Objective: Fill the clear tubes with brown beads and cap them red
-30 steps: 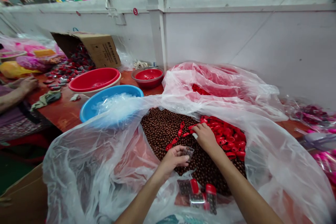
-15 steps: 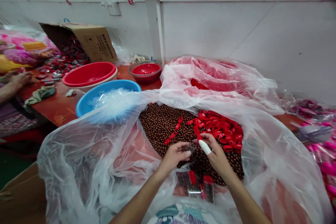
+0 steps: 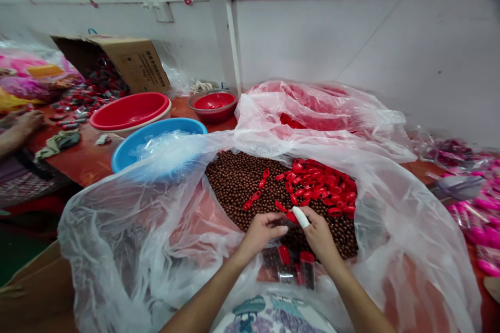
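Observation:
My left hand (image 3: 263, 234) is closed, thumb and fingers pinching a small clear container that is mostly hidden. My right hand (image 3: 319, 234), with a white cover on one finger, grips a red flip-top cap (image 3: 291, 216). The cap is up against the container's end; I cannot tell whether it is seated. Below both hands spread many small brown balls (image 3: 242, 177). A heap of red caps (image 3: 322, 187) lies on them at the right, with a few loose caps (image 3: 252, 200) at the left. Near my body lie several red-capped clear containers (image 3: 308, 269), apparently filled with brown balls.
Clear plastic sheeting (image 3: 128, 250) surrounds the balls. At the left stand a blue basin (image 3: 117, 153) with clear pieces, a red basin (image 3: 133, 110) and a cardboard box (image 3: 144, 65). A co-worker's hand (image 3: 29, 120) is at far left. Pink items (image 3: 484, 218) lie at right.
My right hand has brought the red cap down and left, against the container in my left hand. The hands are now closer together. The whole view has shifted slightly.

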### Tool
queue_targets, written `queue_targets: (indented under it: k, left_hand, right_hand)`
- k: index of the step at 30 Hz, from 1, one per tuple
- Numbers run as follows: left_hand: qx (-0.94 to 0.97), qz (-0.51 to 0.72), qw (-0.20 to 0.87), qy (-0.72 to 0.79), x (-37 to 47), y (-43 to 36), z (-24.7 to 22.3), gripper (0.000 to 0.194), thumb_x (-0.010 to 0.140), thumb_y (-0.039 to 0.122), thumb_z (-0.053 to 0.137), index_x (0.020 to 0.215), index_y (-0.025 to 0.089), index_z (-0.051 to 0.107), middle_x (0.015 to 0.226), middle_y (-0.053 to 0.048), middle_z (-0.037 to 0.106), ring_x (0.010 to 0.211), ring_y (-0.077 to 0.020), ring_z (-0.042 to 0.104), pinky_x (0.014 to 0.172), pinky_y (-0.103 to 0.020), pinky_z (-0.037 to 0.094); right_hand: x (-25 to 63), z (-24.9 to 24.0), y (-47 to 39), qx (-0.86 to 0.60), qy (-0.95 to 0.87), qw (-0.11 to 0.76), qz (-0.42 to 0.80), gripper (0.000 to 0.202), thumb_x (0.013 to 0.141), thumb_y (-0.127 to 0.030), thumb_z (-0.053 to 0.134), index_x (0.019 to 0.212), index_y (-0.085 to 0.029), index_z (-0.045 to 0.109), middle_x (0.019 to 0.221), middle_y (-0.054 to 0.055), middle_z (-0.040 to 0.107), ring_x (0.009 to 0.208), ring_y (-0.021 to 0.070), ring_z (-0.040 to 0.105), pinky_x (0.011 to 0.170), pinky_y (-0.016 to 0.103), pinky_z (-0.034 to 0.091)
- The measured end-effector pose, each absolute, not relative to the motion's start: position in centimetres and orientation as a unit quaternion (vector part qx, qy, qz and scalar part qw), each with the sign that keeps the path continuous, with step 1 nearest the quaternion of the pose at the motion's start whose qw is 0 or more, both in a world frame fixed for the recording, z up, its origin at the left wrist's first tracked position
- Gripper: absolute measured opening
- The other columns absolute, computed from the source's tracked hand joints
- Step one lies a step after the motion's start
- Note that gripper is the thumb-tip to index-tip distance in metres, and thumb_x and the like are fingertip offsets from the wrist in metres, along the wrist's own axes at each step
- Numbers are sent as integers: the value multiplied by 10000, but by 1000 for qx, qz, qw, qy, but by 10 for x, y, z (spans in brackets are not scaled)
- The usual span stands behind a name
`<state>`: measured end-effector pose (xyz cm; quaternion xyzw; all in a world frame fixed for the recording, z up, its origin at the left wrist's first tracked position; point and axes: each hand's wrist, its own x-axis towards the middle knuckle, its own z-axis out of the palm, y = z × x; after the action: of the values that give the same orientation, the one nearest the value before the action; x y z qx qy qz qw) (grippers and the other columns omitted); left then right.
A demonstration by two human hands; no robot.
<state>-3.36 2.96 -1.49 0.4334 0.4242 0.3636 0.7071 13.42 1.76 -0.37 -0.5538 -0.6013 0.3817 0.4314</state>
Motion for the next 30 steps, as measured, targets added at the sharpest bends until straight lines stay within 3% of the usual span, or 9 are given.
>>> queue_targets:
  k: [6,12,15,19,21,24,27,30]
  left_hand:
    - [440,367,708,412,-32,28,-13,403,605,270,748,980,135,694,938,-66,691,840,-195,610,833,-309,443]
    - [409,367,719,426,-26,23,-11,390,593,281,753,948,127,701,852,-58,683,713,-160,596,688,-265,472]
    - [360,388,734,425,-24,20,-8,372,581,281,761,910,116,702,803,-55,670,666,-141,579,655,-260,468]
    - [322,406,741,428,-23,18,-5,363,571,267,771,890,112,695,790,-55,669,659,-138,578,644,-254,454]
    - [325,402,745,421,-24,18,-3,382,558,254,782,900,111,690,810,-57,673,703,-145,587,671,-245,446]
    - [310,395,763,407,-23,18,5,385,659,394,704,908,102,677,813,-72,678,727,-152,599,668,-230,438]
    - [220,365,821,379,-20,19,14,552,775,604,453,950,116,643,768,-83,675,666,-169,615,602,-250,448]
    - [161,339,859,347,-17,20,19,554,797,612,394,954,131,619,710,-65,663,603,-169,612,576,-264,459]
  right_hand:
    - [132,-7,7,-540,-631,431,352,290,839,-198,443,1054,-236,635,941,45,599,892,177,557,806,287,429]
    - [130,-15,0,-558,-653,435,273,303,876,-225,412,1108,-249,604,899,38,571,833,163,566,740,270,454]
    - [129,-16,-3,-534,-705,408,228,382,863,-251,460,1243,-251,490,992,57,548,904,179,560,783,295,467]
    - [130,-20,-4,-503,-772,352,166,714,750,-291,624,1367,-190,280,1189,127,469,1085,249,489,905,389,439]
    - [132,-22,-3,-501,-785,338,136,716,743,-270,625,1359,-181,272,1215,137,458,1118,259,463,940,423,415]
    - [133,-17,-3,-503,-789,332,122,652,729,-283,628,1306,-185,341,1182,127,476,1103,258,468,939,431,416]
    - [132,-7,-7,-485,-804,315,139,657,695,-302,646,1286,-192,379,1190,122,458,1116,262,451,940,428,414]
    - [129,-4,-14,-454,-826,304,136,693,698,-258,625,1326,-196,339,1235,126,429,1147,262,423,947,432,402]
